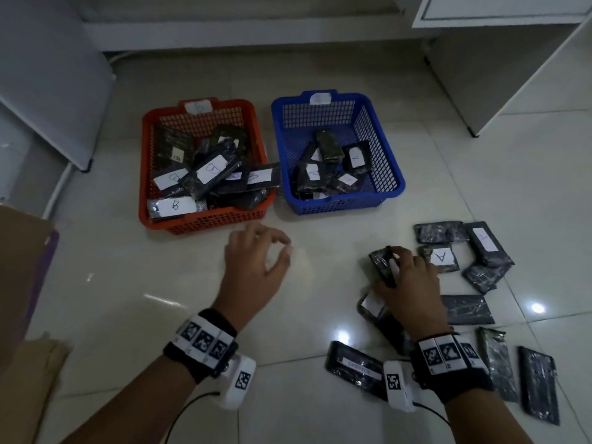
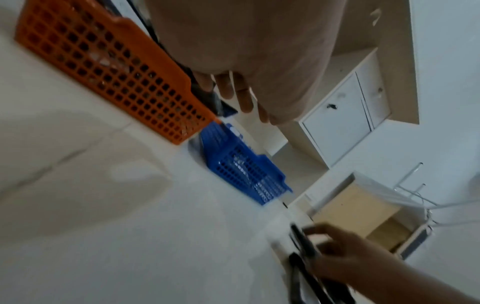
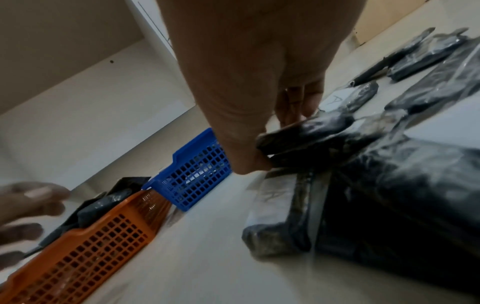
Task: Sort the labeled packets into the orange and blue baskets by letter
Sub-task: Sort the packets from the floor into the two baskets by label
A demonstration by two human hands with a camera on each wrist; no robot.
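1. Pale glossy floor tiles (image 1: 179,283) carry everything, with white cabinets behind; the packet being taken (image 1: 382,264) lies at the near-left edge of the loose pile on the right, tipped up on edge under the right hand.
2. Wrapped in dark, shiny plastic film, this packet looks light, flat and fairly stiff, with a slick, crinkly skin that could slide out of a loose pinch. Its letter cannot be read from these views.
3. Gripping across the narrow width, thumb on one long edge and fingers on the other, seems the surest hold.
4. Right hand (image 1: 407,277) is curled over that packet: in the right wrist view the thumb presses its near edge and the fingers hook the far side.
5. Left hand (image 1: 256,261) hovers over the bare floor in front of the baskets, fingers loosely bent, holding and touching nothing.
6. Beside the grasped packet lies one marked A (image 1: 440,257), and more dark packets spread to the right and nearer the person.
7. Farther off, the orange basket (image 1: 205,219) is heaped with packets marked B, and the blue basket (image 1: 336,206) just beside it holds several marked A.
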